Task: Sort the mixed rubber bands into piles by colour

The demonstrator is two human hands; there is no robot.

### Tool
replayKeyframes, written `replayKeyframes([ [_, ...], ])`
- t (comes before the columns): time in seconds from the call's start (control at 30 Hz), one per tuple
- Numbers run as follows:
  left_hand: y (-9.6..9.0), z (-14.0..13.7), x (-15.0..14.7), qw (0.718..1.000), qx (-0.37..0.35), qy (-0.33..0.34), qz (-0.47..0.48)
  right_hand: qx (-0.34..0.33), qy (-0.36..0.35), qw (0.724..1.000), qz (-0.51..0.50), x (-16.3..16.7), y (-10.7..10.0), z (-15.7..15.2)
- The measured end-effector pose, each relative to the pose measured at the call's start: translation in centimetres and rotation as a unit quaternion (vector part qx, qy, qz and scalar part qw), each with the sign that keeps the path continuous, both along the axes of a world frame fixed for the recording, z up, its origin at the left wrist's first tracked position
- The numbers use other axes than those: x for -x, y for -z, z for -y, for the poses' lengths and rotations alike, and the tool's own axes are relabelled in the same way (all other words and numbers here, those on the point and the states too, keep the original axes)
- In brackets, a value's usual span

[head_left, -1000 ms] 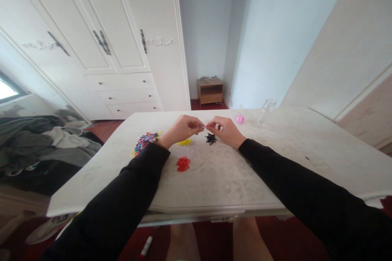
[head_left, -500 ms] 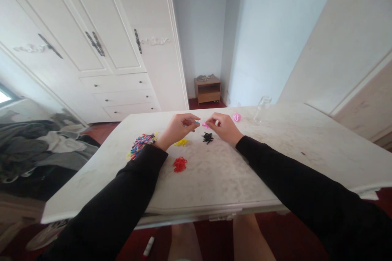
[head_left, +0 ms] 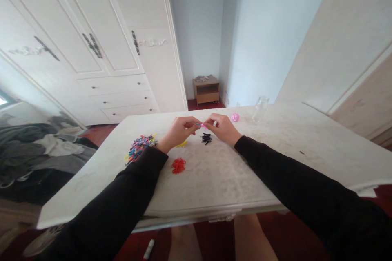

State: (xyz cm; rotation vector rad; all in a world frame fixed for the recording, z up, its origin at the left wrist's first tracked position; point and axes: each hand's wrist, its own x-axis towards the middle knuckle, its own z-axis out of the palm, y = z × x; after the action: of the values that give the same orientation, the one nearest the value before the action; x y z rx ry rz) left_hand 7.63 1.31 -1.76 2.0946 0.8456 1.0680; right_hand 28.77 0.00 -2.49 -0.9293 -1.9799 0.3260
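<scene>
My left hand (head_left: 186, 127) is closed in a pinch over the far middle of the table, with a small blue hair tie (head_left: 199, 124) at its fingertips. Facing it, my right hand (head_left: 221, 126) has thumb and forefinger pressed together. Pink hair ties (head_left: 204, 126) show by the fingertips; whether any are gripped I cannot tell. Just below lies a heap of black hair ties (head_left: 206, 138). Yellow hair ties (head_left: 181, 144) are partly behind my left hand, and red hair ties (head_left: 178, 165) lie nearer me. Beside my left wrist is a mixed-colour heap (head_left: 139, 147).
A clear glass jar (head_left: 260, 109) and a round pink object (head_left: 235, 117) stand near the back edge of the white table (head_left: 232, 179). Clothes (head_left: 39, 159) are piled at the left. A white marker (head_left: 149, 249) lies on the red floor.
My left fingertips have moved right with the blue hair tie, and now meet or nearly meet my right fingertips. The heaps stay put; the view has shifted slightly.
</scene>
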Motion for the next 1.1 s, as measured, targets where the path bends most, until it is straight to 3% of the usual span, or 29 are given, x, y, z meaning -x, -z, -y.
replayKeyframes([
  [0.13, -0.3, 0.1, 0.0, 1.0, -0.001, -0.025, 0.017, -0.002, -0.003, 1.0, 0.003, 0.1, 0.0, 0.0],
  [0.3, -0.3, 0.1, -0.4, 0.991, 0.07, -0.006, 0.112, 0.004, -0.018, 1.0, -0.005, 0.8, -0.7, 0.7],
  [0.47, -0.2, -0.2, -0.7, 0.961, 0.15, -0.004, 0.232, 0.016, -0.028, 0.999, -0.021, 1.3, -1.6, 1.2],
  [0.67, -1.3, -1.1, 0.5, 0.912, 0.159, -0.071, 0.371, 0.018, -0.028, 0.999, -0.031, 1.8, -1.9, 1.3],
  [0.87, -0.5, -0.2, -0.5, 0.956, 0.178, -0.021, 0.232, -0.019, -0.015, 0.999, -0.024, 1.7, -1.2, 1.3],
  [1.1, -0.1, -0.8, 0.3, 0.961, 0.153, -0.076, 0.217, 0.001, 0.096, 0.993, -0.073, -0.6, 0.8, -1.9],
])
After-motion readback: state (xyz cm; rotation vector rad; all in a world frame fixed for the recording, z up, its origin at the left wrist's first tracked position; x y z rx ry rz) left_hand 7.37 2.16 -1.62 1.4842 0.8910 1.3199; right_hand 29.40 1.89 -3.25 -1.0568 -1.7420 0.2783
